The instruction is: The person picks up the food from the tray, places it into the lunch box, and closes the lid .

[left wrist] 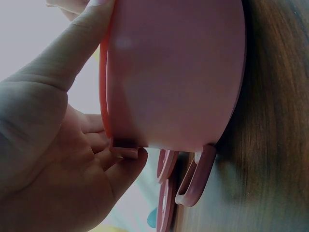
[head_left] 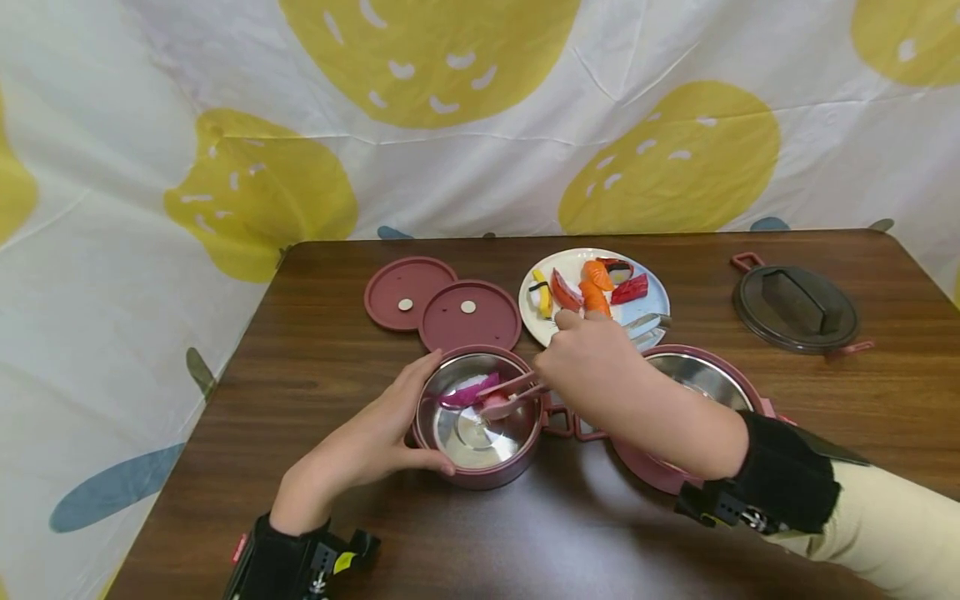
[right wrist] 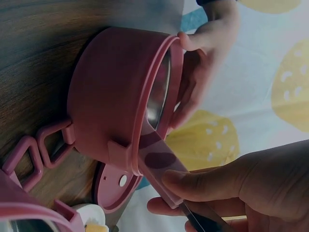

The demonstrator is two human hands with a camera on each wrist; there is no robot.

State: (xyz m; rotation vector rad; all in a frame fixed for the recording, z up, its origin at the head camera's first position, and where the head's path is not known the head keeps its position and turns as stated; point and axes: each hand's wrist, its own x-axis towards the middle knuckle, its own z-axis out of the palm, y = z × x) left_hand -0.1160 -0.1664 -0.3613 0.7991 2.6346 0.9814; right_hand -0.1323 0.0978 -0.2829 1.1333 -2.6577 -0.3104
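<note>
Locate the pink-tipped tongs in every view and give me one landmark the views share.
Head: the tongs are just below centre, tips inside the pink pot.
Left wrist: not in it.
Right wrist: below centre, held by the right hand.
Shared landmark: that pink pot, held by the left hand.

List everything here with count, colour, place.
Pots: two, pink, foreground
Discs: two, dark pink, behind left pot
Lid: one, dark, far right
Plate: one, white, behind pots
Food pieces: at least six, multicoloured, on plate
Slices: two, purple and reddish, left pot
Tongs: one, pink, right hand
Table: one, brown, underneath
Cloth: one, patterned white, background
Left hand: one, on left pot
Right hand: one, on tongs
Wristbands: two, black, wrists
Sleeve: one, cream, right arm
</note>
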